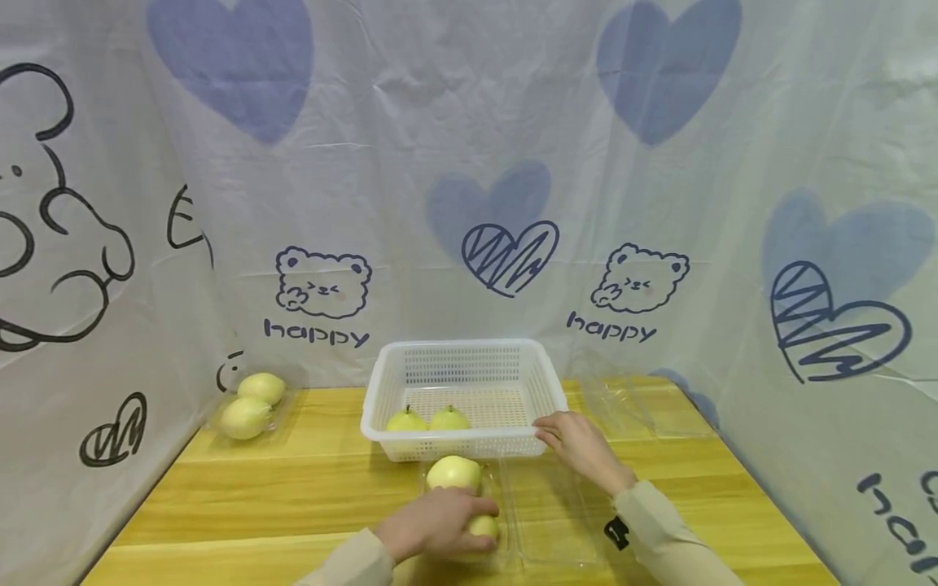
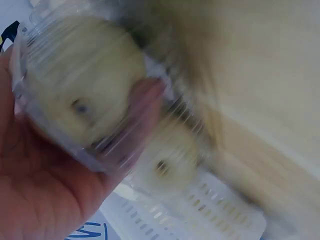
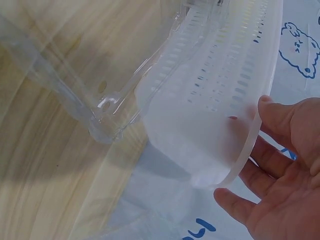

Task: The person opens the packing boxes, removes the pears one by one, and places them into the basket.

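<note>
My left hand [image 1: 443, 519] grips the nearer pale yellow pear [image 1: 483, 531], which sits in an open clear plastic clamshell box [image 1: 507, 513] on the table. Behind it in the same box lies a second pear [image 1: 454, 473]. In the blurred left wrist view, fingers reach between the two pears and the box wall overlaps the hand. My right hand [image 1: 582, 448] holds the near right rim of a white perforated basket [image 1: 462, 444], thumb and fingers on opposite sides of the rim. Two pears [image 1: 450, 418] with stems stand inside the basket at its front left.
The clamshell's flat lid [image 1: 555, 521] lies folded out to the right. A clear pack with two pears [image 1: 247, 417] rests at the table's back left. More clear plastic packaging [image 1: 659, 411] lies at the back right. Printed white curtains [image 1: 410, 195] enclose the wooden table [image 1: 308, 472].
</note>
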`<state>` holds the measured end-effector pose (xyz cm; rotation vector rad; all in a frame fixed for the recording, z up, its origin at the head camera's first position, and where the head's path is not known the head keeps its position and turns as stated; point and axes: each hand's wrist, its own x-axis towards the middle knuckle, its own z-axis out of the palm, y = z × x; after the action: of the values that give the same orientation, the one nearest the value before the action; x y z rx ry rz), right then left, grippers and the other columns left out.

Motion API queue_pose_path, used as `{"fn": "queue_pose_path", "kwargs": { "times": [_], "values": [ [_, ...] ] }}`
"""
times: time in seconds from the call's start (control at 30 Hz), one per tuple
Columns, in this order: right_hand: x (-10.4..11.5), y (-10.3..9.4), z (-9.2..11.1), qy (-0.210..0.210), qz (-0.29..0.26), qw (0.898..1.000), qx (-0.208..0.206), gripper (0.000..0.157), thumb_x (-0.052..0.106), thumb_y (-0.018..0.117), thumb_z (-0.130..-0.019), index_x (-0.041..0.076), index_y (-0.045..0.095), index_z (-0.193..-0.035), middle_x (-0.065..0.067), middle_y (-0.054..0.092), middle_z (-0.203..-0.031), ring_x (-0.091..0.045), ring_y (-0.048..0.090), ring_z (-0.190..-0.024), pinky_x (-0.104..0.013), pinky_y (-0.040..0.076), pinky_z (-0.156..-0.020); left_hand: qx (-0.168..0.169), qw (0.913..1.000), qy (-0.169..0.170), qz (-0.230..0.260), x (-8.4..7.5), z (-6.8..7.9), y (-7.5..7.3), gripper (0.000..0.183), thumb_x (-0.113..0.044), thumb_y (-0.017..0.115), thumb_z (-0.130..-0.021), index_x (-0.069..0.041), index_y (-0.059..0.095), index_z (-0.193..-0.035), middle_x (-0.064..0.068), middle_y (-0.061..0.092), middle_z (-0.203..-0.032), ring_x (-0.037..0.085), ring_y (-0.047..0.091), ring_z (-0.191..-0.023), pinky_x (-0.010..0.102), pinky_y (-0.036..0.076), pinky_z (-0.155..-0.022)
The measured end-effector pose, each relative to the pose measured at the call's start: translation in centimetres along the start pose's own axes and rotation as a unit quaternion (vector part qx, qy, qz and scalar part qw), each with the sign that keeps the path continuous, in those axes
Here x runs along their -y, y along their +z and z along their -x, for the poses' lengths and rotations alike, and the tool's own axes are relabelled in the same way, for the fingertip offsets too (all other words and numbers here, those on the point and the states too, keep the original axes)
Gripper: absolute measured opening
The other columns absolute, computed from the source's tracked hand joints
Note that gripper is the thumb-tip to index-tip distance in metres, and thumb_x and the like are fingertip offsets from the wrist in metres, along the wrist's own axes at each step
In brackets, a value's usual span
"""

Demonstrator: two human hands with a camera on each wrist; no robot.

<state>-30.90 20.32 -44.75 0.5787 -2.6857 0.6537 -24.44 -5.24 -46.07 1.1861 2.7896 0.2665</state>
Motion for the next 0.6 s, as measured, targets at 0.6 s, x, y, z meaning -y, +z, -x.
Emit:
{"fn": "queue_pose_path", "kwargs": {
  "times": [0.6],
  "values": [
    [0.1, -0.1, 0.1, -0.006, -0.002, 1.0, -0.005, 0.019, 0.014, 0.068, -0.091, 0.005, 0.074, -0.107, -0.01, 0.074, -0.103, -0.027, 0.069, -0.095, -0.045, 0.055, -0.086, -0.158, 0.9548, -0.032, 0.25, 0.3, 0.4, -1.6, 0.045, -0.049, 0.069, -0.085, -0.015, 0.071, -0.114, -0.003, 0.072, -0.096, 0.0, 0.056, -0.066, 0.02, 0.048, -0.053]
  ]
}}
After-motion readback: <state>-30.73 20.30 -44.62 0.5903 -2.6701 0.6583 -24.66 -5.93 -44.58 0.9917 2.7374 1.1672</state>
